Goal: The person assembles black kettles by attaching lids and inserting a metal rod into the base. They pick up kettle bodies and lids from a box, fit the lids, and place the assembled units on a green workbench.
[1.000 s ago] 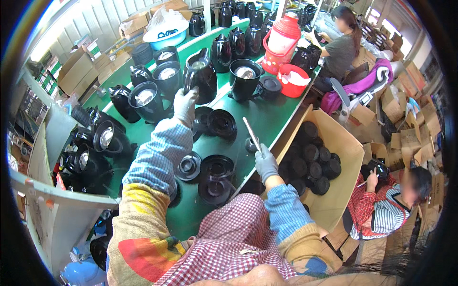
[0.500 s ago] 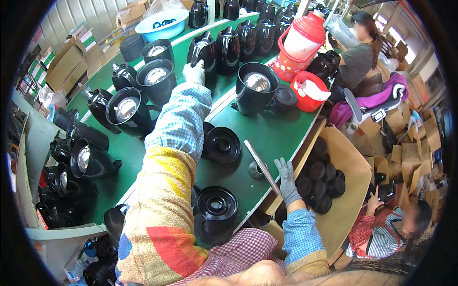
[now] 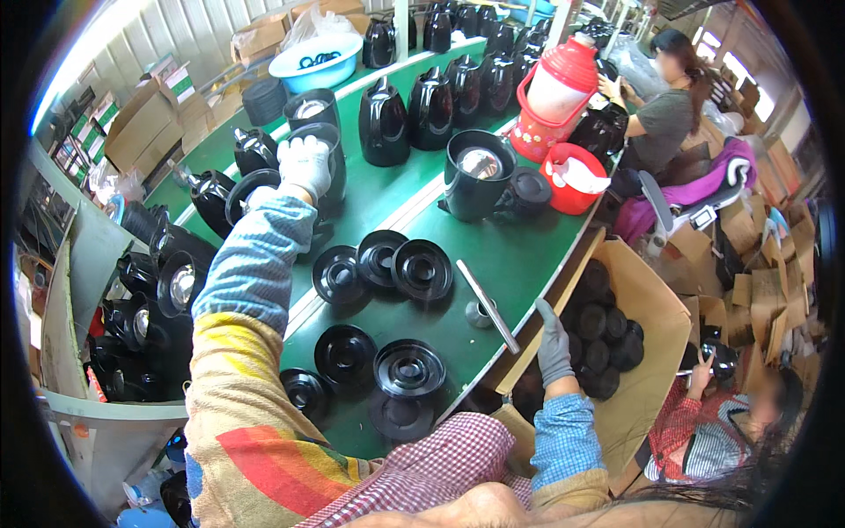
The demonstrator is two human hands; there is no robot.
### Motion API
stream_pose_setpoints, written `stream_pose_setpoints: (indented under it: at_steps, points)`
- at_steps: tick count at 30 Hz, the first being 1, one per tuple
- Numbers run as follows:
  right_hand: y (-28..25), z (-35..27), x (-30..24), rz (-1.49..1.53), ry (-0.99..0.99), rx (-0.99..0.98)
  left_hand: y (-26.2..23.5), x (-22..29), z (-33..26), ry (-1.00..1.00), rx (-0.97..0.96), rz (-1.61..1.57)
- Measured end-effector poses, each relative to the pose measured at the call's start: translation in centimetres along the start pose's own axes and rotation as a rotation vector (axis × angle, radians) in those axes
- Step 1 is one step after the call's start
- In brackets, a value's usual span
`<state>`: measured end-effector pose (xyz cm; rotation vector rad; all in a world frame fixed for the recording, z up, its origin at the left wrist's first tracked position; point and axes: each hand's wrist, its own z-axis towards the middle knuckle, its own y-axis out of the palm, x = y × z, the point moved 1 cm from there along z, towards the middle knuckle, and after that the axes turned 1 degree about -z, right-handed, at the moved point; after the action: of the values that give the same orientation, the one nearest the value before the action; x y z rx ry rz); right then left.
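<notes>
My left hand (image 3: 304, 165), in a white glove, lies over the mouth of an open-topped black jug (image 3: 333, 187), its fingers bent at the rim. Beside it, another black jug (image 3: 249, 195) is partly covered by the hand. My right hand (image 3: 555, 345), in a grey glove, holds nothing; its fingers stretch up beside the cardboard box of black round parts (image 3: 650, 387). Between my arms, several black round lids (image 3: 422, 269) lie on the green work surface (image 3: 519, 264). A metal bar (image 3: 488, 305) leans near the surface's edge, by a small metal cup shape (image 3: 476, 314).
Several spouted black jugs (image 3: 384, 123) stand in a row behind. An open black jug (image 3: 475, 189), a red vacuum flask (image 3: 556, 97) and a red bucket (image 3: 574, 195) stand far right. A blue basin (image 3: 315, 75) is at the back. Two people work to the right.
My left hand has left a spouted jug and come left and nearer to an open-topped one. More lids show beside my arm. My right hand's spread fingers have come together.
</notes>
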<state>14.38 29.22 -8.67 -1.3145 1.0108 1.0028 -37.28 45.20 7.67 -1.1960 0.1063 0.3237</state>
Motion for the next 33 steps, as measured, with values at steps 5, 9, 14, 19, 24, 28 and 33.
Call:
stream_pose_setpoints:
  at_steps: [5, 9, 14, 19, 24, 28, 33]
  points:
    - [-4.8, -9.3, -4.9, -0.038, -0.128, 0.067, -2.6, -0.1, -1.4, 0.089, 0.147, -0.296]
    - [-9.3, -17.6, -8.2, -0.122, -0.188, 0.084, -15.6, 2.4, -8.2, 0.415, 0.299, -0.468]
    - [-10.5, -24.4, -14.7, -0.102, -0.232, 0.119, -27.2, 8.5, -19.3, 0.914, 0.251, -0.644]
    - [-10.3, -29.4, -19.5, -0.174, -0.294, 0.063, -29.4, 16.4, -31.8, 1.273, 0.111, -0.868]
    - [-10.4, -35.0, -12.5, 0.037, 0.026, -0.088, -28.1, 23.2, -45.2, 1.393, -0.056, -0.840]
    - [-9.7, -40.1, -6.1, 0.019, 0.131, -0.216, -27.0, 24.3, -52.4, 1.474, -0.357, -0.800]
    - [-9.0, -42.1, -5.2, -0.029, 0.102, -0.170, -26.1, 24.0, -54.3, 1.462, -0.428, -0.919]
